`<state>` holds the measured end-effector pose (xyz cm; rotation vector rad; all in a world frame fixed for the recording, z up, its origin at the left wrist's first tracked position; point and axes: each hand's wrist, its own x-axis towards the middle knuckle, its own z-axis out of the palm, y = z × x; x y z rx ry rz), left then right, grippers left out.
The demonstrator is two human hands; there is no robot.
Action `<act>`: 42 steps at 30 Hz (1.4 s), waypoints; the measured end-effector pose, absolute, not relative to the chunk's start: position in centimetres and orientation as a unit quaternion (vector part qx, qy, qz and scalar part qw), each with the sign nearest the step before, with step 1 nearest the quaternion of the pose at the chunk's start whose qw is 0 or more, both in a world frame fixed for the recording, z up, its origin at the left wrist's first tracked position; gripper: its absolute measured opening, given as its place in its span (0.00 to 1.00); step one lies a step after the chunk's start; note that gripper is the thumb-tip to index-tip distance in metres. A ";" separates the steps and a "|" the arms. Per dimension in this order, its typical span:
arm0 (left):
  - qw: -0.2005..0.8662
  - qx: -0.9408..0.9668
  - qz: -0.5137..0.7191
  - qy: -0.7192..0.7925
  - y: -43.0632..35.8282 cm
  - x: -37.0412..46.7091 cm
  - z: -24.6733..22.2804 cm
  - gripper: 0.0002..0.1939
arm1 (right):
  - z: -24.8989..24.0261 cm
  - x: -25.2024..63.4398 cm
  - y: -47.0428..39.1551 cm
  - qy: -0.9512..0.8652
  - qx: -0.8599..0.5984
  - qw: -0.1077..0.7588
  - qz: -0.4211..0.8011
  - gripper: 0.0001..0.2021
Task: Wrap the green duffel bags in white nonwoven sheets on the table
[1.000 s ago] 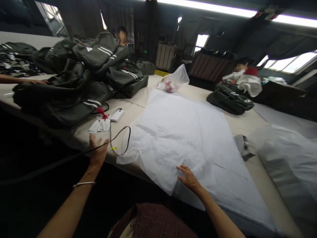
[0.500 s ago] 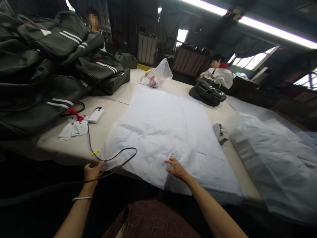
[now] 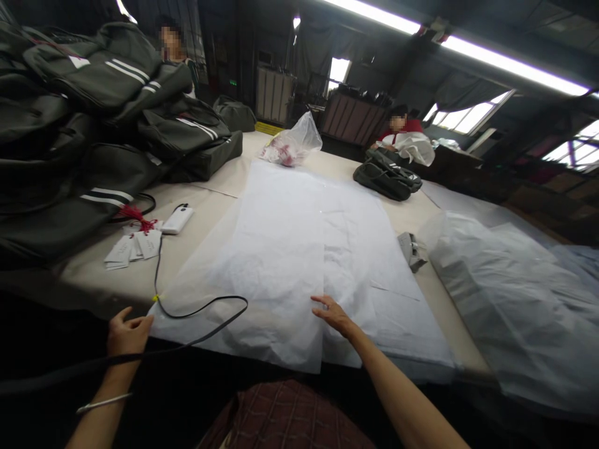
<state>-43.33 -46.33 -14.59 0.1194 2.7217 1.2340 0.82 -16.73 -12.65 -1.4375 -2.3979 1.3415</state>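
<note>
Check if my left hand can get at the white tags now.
Probably yes: the tags lie on the table beyond your left hand, with nothing standing between, though it seems to pinch the white sheet.

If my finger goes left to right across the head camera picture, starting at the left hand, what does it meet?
Left hand → small white gadget → clear plastic bag → right hand → folded dark bag → big plastic-covered pile.
</note>
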 end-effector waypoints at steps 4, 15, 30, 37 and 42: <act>0.116 0.064 0.368 0.920 -46.8 -42.0 -14.7 0.37 | -13.4 1.0 -17.0 -0.781 -0.472 0.015 0.410 0.27; 0.105 0.062 0.385 0.915 -43.8 -41.3 -13.4 0.36 | -15.0 1.0 -18.4 -0.828 -0.462 0.056 0.314 0.34; 0.001 0.029 0.432 0.901 -43.0 -41.9 -13.1 0.35 | -14.1 1.6 -17.3 -0.851 -0.448 0.045 0.270 0.31; 0.002 0.016 0.425 0.905 -41.5 -42.4 -13.2 0.34 | -12.2 -0.1 -17.4 -0.868 -0.442 -0.015 0.225 0.35; 0.008 0.020 0.411 0.911 -41.8 -42.3 -13.8 0.31 | -11.6 -1.0 -17.6 -0.867 -0.447 -0.079 0.204 0.39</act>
